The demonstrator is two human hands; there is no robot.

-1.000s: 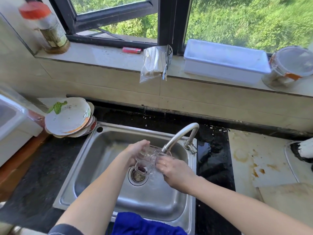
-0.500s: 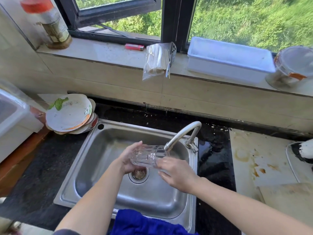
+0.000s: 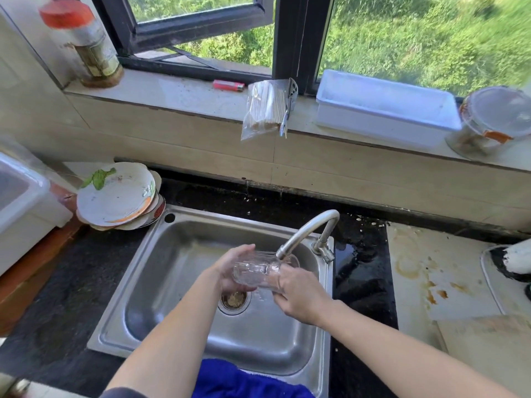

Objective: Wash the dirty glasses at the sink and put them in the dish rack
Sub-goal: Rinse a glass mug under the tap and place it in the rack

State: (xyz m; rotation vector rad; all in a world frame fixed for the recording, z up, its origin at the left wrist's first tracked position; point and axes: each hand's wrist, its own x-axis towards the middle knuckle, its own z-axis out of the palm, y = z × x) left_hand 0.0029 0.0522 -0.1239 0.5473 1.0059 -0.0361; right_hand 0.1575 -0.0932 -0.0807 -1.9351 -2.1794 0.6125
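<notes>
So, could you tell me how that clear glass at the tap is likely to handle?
Probably slippery: the ribbed glass sits at the faucet, gripped by left hand and right hand. Likely rigid, breakable against the steel sink. Held sideways, it might roll if laid down.

Dirty plates are stacked on the counter. A jar, lighter, bagged sticks and white tray are set along the sill.

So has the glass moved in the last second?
Yes. The glass has swung up from a slant, base low over the drain, to nearly level, base now above the drain in the picture, mouth under the faucet spout.
</notes>
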